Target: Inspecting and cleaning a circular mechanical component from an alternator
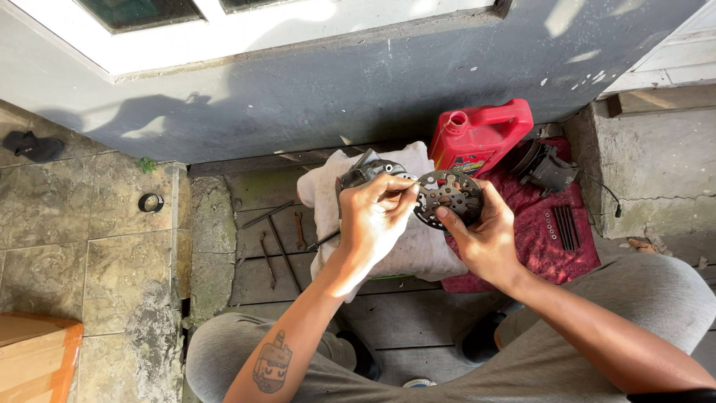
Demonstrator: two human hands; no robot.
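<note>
Far left on the stone tiles lies a dark rag (31, 145), and nearer the middle a small black ring (151, 202) sits on its own. Past the concrete edge, a few thin metal tools (277, 242) rest on the wooden boards.

The person sits with knees apart. Their left hand (377, 216) is pinched at the left rim of a round perforated metal plate (448, 197), fingertips closed on something too small to make out. Just behind that hand, on a white cloth (418, 250), lies a grey metal housing (363, 173) (it looks like part of a compressor or pump), with a slim rod poking out from under the wrist.

The right hand (485, 239) grasps the plate from below and from the right, thumb pressed on its face, holding it up over the cloth between the two hands. The plate is dull steel, thin, punched with many holes of different sizes, and a little stained.

As a judgement: the unit looks well stripped down, since the plate is off the housing and parts lie spread around; cleaning or refitting appears to remain.

Farther right stands a red oil jug (481, 138), then a maroon cloth (552, 242) carrying a black finned part (548, 168) and a row of long dark bolts (564, 227).
</note>
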